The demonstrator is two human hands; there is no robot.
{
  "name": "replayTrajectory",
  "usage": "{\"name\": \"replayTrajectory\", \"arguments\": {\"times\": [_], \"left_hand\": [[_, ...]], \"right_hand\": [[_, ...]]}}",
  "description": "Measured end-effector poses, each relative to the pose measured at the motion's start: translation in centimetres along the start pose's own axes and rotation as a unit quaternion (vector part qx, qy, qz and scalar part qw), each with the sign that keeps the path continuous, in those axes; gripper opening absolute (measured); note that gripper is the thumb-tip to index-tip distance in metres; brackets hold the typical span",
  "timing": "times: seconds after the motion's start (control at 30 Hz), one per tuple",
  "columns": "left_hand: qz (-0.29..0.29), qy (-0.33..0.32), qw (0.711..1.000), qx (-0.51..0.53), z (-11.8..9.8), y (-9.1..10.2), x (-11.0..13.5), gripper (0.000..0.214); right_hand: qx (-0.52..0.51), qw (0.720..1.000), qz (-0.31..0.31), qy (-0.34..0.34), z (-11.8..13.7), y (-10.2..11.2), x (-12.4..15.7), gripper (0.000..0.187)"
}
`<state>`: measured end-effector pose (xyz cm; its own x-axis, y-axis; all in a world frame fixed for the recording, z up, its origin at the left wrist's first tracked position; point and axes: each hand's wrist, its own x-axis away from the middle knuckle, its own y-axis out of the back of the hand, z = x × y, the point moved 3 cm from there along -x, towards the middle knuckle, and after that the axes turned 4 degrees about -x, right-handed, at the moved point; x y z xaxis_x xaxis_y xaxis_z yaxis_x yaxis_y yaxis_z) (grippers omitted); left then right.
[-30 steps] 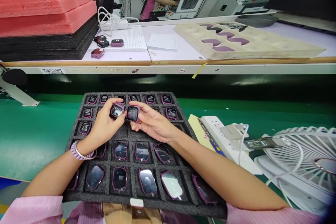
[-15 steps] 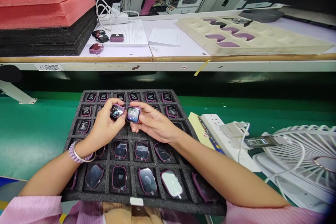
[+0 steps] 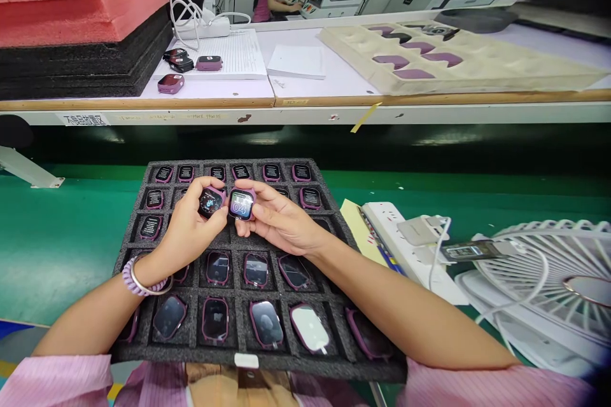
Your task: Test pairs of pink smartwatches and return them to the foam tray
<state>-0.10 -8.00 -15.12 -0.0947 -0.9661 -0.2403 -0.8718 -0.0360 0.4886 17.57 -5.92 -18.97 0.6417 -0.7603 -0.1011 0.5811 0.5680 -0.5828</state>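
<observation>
A black foam tray [image 3: 238,248] with a grid of pockets lies in front of me, holding several purple watch bodies. My left hand [image 3: 188,229] is closed around one purple watch body [image 3: 210,201] with a dark lit screen, held above the tray's middle rows. My right hand [image 3: 277,219] pinches a second purple watch body [image 3: 241,204] whose screen shows large digits. The two watches are held side by side, almost touching. A bead bracelet and a bangle sit on my left wrist.
A white power strip [image 3: 405,241] with a plugged adapter and cable lies right of the tray, beside a white fan [image 3: 554,286]. Across a dark gap a white bench carries red and black foam sheets [image 3: 76,25], loose watches [image 3: 170,83] and a beige moulded tray [image 3: 449,67]. A person works at machines far behind.
The right-hand watch's screen has changed from a dim image to bright digits. Both hands stay together over the tray; the view shifted slightly.
</observation>
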Motion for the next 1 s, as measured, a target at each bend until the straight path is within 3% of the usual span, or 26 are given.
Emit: {"name": "replayTrajectory", "arguments": {"times": [0.3, 0.5, 1.0], "left_hand": [[-0.033, 0.002, 0.999, -0.001, 0.1, 0.3, 0.0, 0.036], [-0.045, 0.02, 0.999, -0.005, 0.3, 0.5, -0.1, 0.035], [-0.045, 0.035, 0.998, 0.0, 0.5, 0.8, -0.1, 0.039]], "right_hand": [[-0.064, 0.998, 0.02, -0.003, 0.3, 0.4, -0.4, 0.06], [-0.089, 0.995, 0.045, -0.003, 0.6, 0.5, -0.6, 0.05], [-0.058, 0.998, 0.023, -0.007, 0.5, 1.3, -0.8, 0.063]]}}
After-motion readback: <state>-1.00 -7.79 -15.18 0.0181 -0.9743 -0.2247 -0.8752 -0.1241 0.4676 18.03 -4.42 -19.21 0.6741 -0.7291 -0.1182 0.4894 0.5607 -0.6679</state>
